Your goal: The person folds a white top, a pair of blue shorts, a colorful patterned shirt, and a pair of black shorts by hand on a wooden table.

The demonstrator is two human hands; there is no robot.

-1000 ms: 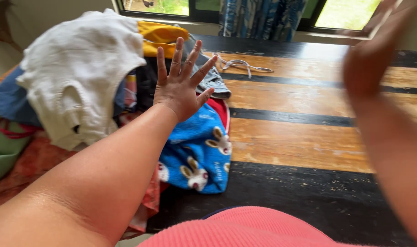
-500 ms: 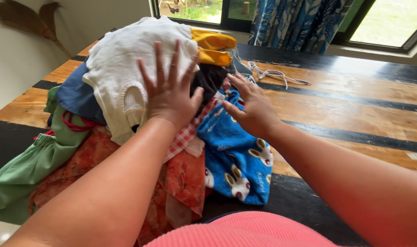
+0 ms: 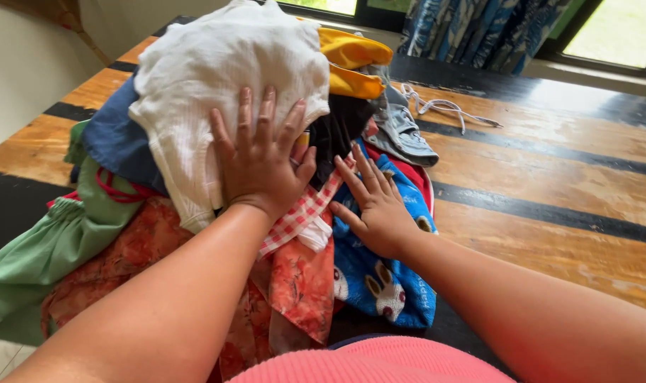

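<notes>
The left hand (image 3: 260, 164) lies flat, fingers spread, on the lower edge of a white ribbed garment (image 3: 224, 78) at the top of a heap of clothes, left of centre in the frame. It grips nothing; the palm simply presses down. The right hand (image 3: 374, 206) lies just beside it, near the middle of the frame, also open and flat, fingers fanned over a blue fleece cloth with rabbit figures (image 3: 376, 273) that hangs down the heap's near right side. Between the two hands shows a strip of red-and-white checked cloth (image 3: 302, 213), which the left thumb seems to touch.

The step in hand looks like choosing and freeing one piece from the heap. To do it well, one hand had best keep the pile pinned while the other closes on a single layer at a loose edge, since flat palms can only shove the whole stack. The white garment sits highest and should lift cleanly; the blue cloth is partly under the checked one and may drag it along.

Around these, an orange flowered cloth (image 3: 294, 291) falls toward the bottom of the frame, a green garment (image 3: 46, 248) spreads at lower left, dark blue cloth (image 3: 114, 145) lies beneath the white, and a yellow piece (image 3: 348, 60) peeps out at top centre. A grey item (image 3: 401, 131) and a white cord (image 3: 443, 106) lie to the upper right on the striped wooden table (image 3: 550, 170).
</notes>
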